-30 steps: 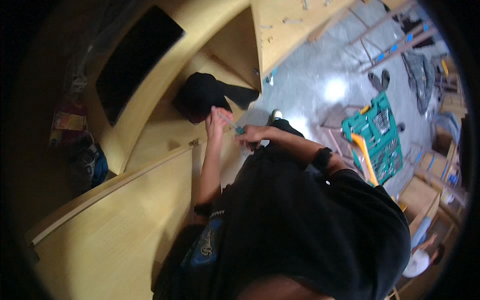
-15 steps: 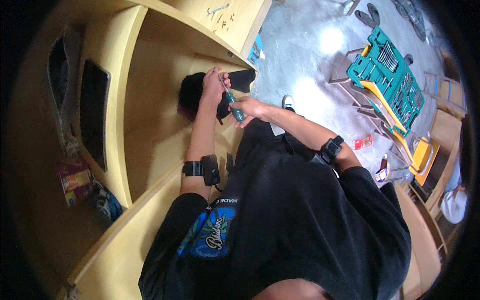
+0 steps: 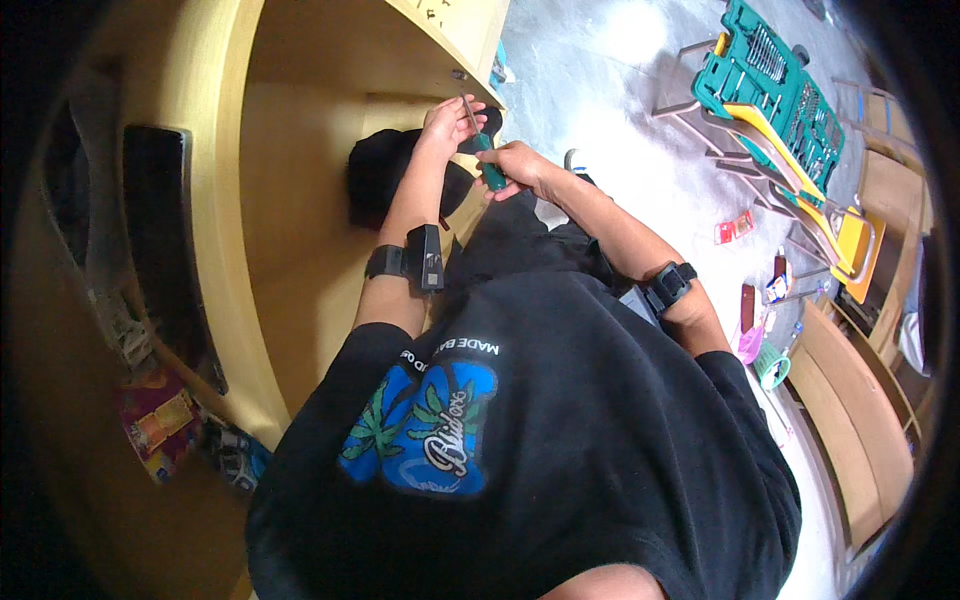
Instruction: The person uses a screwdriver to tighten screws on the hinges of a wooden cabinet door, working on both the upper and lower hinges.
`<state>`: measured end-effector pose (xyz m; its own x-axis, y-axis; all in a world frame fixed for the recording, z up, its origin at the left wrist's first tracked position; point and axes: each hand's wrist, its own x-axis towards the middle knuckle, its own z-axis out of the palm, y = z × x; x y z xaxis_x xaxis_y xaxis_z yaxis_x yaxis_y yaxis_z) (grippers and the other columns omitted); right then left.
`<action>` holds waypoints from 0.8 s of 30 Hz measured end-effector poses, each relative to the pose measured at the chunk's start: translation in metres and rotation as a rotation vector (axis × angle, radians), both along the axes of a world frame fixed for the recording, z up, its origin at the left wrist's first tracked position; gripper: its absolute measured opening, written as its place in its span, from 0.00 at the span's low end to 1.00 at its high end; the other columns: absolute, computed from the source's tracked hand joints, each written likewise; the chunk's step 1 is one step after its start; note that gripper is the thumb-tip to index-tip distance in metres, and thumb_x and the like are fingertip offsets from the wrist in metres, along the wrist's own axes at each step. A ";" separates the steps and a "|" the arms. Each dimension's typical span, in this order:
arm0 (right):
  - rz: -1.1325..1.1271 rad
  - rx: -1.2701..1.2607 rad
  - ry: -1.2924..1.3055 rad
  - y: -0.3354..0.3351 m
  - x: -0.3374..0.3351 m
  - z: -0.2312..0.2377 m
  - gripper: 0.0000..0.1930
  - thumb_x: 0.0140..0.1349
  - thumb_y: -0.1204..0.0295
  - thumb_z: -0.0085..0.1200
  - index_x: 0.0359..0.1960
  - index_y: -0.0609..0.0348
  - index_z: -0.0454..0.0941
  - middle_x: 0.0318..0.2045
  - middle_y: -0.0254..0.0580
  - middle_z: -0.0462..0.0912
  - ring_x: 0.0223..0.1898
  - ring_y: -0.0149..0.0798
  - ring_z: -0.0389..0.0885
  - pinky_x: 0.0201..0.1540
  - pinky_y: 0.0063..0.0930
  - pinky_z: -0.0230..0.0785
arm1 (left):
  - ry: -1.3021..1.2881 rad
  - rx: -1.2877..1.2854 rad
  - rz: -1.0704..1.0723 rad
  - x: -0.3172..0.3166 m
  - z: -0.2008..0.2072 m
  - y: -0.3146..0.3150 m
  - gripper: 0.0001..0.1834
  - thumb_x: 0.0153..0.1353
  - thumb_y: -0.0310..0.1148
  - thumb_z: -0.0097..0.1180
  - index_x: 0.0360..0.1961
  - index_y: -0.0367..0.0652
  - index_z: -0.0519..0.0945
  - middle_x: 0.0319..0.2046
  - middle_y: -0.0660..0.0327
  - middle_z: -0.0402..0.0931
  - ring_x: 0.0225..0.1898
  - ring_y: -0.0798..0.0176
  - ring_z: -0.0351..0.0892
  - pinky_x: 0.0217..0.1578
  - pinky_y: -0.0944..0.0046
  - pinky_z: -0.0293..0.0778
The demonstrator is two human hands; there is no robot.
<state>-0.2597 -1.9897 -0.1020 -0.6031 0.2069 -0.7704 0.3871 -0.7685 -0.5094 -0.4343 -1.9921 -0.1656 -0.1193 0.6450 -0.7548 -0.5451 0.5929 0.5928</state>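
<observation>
Both hands (image 3: 450, 126) (image 3: 514, 168) close together

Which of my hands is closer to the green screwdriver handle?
Your right. The right hand is wrapped around the green screwdriver handle; the left hand is past the handle, beside the metal shaft.

We've got a driver (image 3: 491, 166): grn hndl, thin metal shaft, tilted, tip up & slightly L. Hndl's in our R hand (image 3: 518, 168), shaft by our L hand (image 3: 450, 127). Tip's nr a small metal fitting (image 3: 458, 74); contact unclear.
</observation>
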 end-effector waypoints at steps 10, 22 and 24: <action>0.015 0.039 -0.060 -0.007 -0.010 -0.016 0.19 0.61 0.61 0.50 0.39 0.70 0.74 0.29 0.44 0.81 0.25 0.32 0.80 0.27 0.24 0.77 | 0.123 0.050 0.114 0.019 -0.001 0.000 0.13 0.64 0.36 0.46 0.45 0.40 0.72 0.26 0.60 0.74 0.24 0.65 0.75 0.25 0.67 0.74; -0.261 0.174 0.125 -0.034 -0.055 -0.052 0.14 0.61 0.67 0.49 0.29 0.70 0.75 0.22 0.41 0.77 0.21 0.30 0.76 0.24 0.24 0.71 | 0.539 0.049 0.159 0.012 0.021 0.012 0.14 0.63 0.32 0.49 0.47 0.38 0.74 0.25 0.57 0.79 0.11 0.69 0.71 0.10 0.74 0.61; -0.240 0.169 0.132 -0.039 -0.063 -0.064 0.14 0.62 0.67 0.48 0.29 0.69 0.74 0.21 0.40 0.77 0.20 0.30 0.76 0.23 0.23 0.70 | 0.580 0.031 0.129 0.009 0.016 0.011 0.14 0.62 0.32 0.49 0.47 0.38 0.74 0.24 0.57 0.79 0.11 0.69 0.71 0.10 0.74 0.61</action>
